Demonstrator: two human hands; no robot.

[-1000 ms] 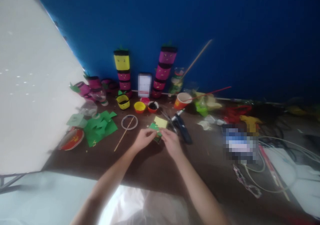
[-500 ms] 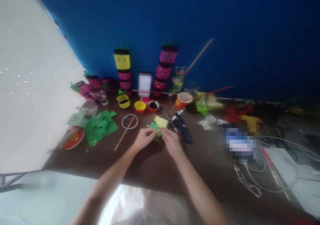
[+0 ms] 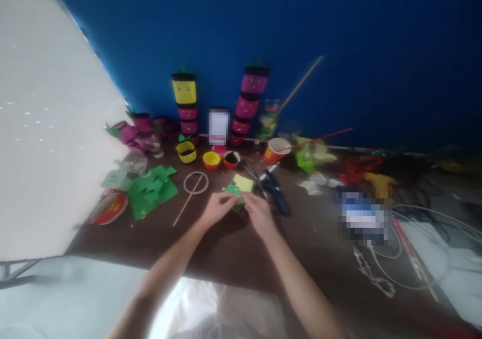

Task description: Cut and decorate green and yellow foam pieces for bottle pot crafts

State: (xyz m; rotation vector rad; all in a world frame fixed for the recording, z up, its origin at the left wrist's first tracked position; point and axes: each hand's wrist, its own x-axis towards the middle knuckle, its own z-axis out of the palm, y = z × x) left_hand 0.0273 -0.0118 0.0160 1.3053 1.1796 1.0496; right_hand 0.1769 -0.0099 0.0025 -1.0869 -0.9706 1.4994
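Note:
My left hand (image 3: pixel 219 207) and my right hand (image 3: pixel 258 212) meet near the middle of the dark table, thumbs and fingers pinched. Between and just beyond them lies a small green piece (image 3: pixel 233 189), partly hidden by the fingers. Whatever is in each pinch is too small and blurred to make out. A pale yellow square (image 3: pixel 243 183) lies right behind the green piece. To the right of it are scissors (image 3: pixel 257 177) and a dark blue tool (image 3: pixel 277 193). A thin wooden stick (image 3: pixel 184 208) crosses a grey ring (image 3: pixel 196 183) on the left.
Green sheets (image 3: pixel 152 193) and a red round lid (image 3: pixel 110 209) lie at the left. Small cups of yellow (image 3: pixel 211 160) and black (image 3: pixel 231 159) stand behind my hands, near a paper cup (image 3: pixel 276 150). Decorated stacks (image 3: pixel 184 92) line the blue wall. Cables and a blurred device (image 3: pixel 363 217) lie right.

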